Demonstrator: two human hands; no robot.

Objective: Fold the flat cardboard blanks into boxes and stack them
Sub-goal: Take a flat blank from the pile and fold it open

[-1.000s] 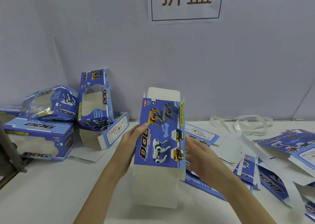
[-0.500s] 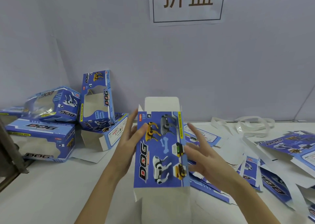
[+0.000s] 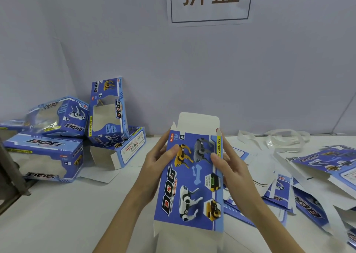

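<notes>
Cardboard blank (image 3: 189, 181) — glossy blue print, matt white flaps; table (image 3: 57, 214) smooth white, perhaps laminate.

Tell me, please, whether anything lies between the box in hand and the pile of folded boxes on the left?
Nothing visible does. Both hands, left and right, hold the box above the table, and the table surface between it and the folded boxes is bare except for a flat white flap at the pile's foot.

A white paper sign (image 3: 210, 2) with two large brown characters inside a thin dark frame hangs on the pale grey-blue wall (image 3: 192, 69) at the far side. Loose translucent plastic strips (image 3: 273, 139) lie curled on the white surface (image 3: 57, 214) at far right. A dark metal bracket (image 3: 11, 177) leans in at the left edge.
</notes>
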